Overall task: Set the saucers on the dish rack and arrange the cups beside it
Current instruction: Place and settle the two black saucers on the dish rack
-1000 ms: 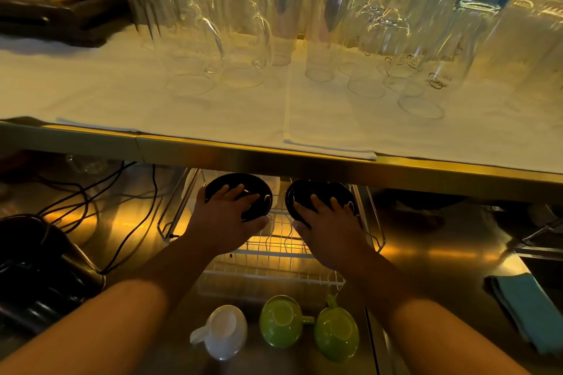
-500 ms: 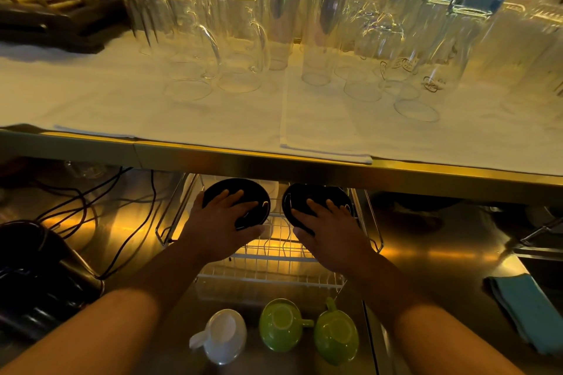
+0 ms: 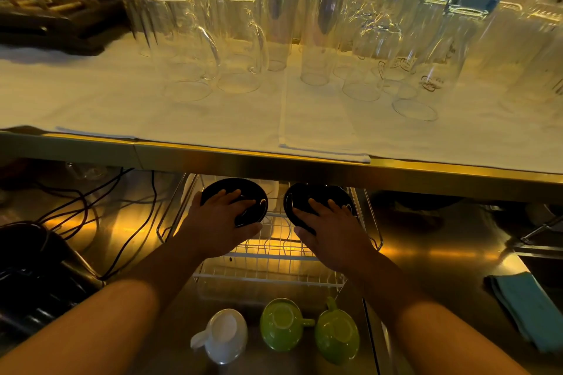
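Two black saucers stand in the far part of the white wire dish rack [image 3: 268,265]. My left hand [image 3: 222,222] grips the left saucer [image 3: 240,192], fingers over its face and thumb under its rim. My right hand [image 3: 332,231] holds the right saucer [image 3: 307,195] the same way. In front of the rack, upside down on the steel counter, sit a white cup [image 3: 224,333] and two green cups [image 3: 281,323] [image 3: 336,335] in a row.
A shelf [image 3: 274,161] covered with white cloth overhangs the rack and carries many upturned glasses [image 3: 237,42]. Black cables [image 3: 91,207] and a dark appliance [image 3: 33,271] lie left. A teal cloth [image 3: 530,304] lies right.
Both hands have slid slightly farther back over the rack, each still on its saucer. The cups have stayed in place.
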Motion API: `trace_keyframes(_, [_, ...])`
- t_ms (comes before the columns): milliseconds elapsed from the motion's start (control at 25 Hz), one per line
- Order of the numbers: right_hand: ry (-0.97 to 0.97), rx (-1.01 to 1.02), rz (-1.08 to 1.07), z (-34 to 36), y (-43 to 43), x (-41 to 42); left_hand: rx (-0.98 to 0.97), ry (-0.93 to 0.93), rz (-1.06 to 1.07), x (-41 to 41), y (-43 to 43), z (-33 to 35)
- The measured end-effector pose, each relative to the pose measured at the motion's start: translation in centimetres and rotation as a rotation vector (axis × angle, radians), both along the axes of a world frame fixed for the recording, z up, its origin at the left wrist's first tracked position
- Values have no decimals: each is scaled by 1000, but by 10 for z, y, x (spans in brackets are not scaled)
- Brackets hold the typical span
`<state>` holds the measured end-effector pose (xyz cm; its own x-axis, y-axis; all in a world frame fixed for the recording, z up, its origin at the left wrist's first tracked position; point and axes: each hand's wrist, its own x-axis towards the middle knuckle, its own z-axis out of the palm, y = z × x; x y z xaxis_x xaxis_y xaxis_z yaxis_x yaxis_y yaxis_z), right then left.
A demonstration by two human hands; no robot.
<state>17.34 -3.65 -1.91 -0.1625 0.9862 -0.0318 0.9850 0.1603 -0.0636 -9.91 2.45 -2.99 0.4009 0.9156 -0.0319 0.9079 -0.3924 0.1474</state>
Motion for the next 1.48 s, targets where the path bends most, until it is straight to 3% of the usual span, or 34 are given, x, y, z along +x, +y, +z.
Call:
trace_keyframes(280, [-11, -3, -46, 2, 14, -10, -20, 8, 50, -3, -10, 1])
trace_keyframes(1120, [58, 54, 23, 1, -2, -13, 62, -51, -73, 2, -14, 0])
trace_keyframes(1360, [92, 185, 222, 6, -4, -50, 115, -156, -34, 3, -36, -11])
trace_keyframes(1480, [39, 169, 130, 5, 2, -57, 120, -170, -38, -3, -32, -9])
